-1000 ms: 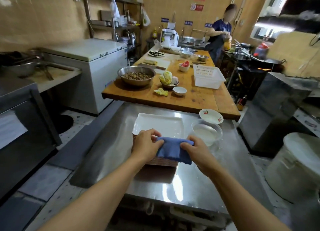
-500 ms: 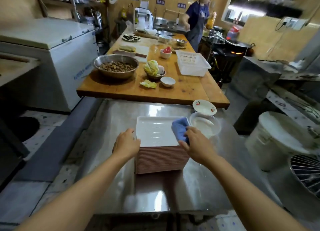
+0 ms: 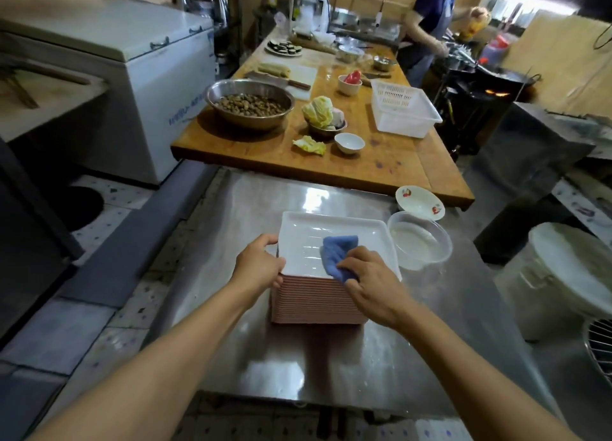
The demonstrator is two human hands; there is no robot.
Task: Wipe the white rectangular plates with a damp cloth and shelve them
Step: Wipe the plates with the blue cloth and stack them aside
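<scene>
Right hand (image 3: 371, 283) fingers pinch blue cloth (image 3: 337, 255) on top plate (image 3: 311, 242); left hand (image 3: 260, 265) fingers grip its edge.

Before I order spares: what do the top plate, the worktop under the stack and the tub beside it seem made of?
Top plate: glossy white, ceramic or melamine; can't tell which. Worktop: stainless steel, judging by its mirror-like glare. Tub: clear thin plastic, see-through wall, cloudy liquid inside.

Right hand (image 3: 371, 283) hides white plate (image 3: 308, 242) near corner; wire rack (image 3: 601, 351) cut off.
</scene>
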